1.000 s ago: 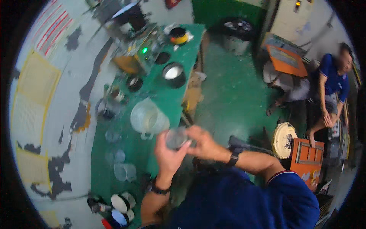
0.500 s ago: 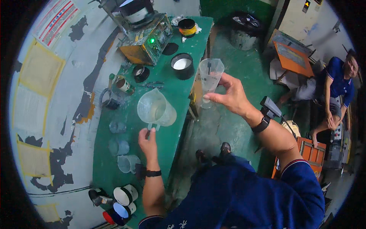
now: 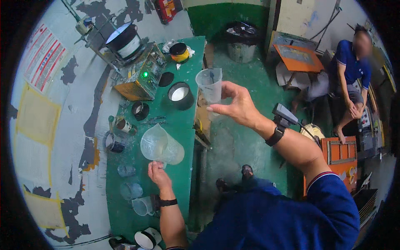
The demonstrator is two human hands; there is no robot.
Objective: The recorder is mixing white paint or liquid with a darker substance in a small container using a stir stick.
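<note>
My left hand (image 3: 159,174) is closed on the handle of a large translucent plastic measuring jug (image 3: 166,149), held tilted above the green bench. Its contents are hard to make out. Farther away and to the right, my right hand (image 3: 237,103) grips a smaller clear plastic cup (image 3: 211,88) between thumb and fingers, past the bench's right edge. Some dark marks show in or on the cup. A black tub with white contents (image 3: 180,94) stands on the bench just left of the cup.
Several clear plastic cups (image 3: 131,190) stand along the bench's left side. A paint-stained box with a green light (image 3: 141,73) is at the far end. A dark-lined bin (image 3: 241,46) stands beyond. On the right sits a person (image 3: 354,66) beside orange frames (image 3: 339,154).
The view has shifted, so the bench sits lower and farther left in it. Relative to the black tub, the small cup has moved farther away. Both hands keep their holds.
</note>
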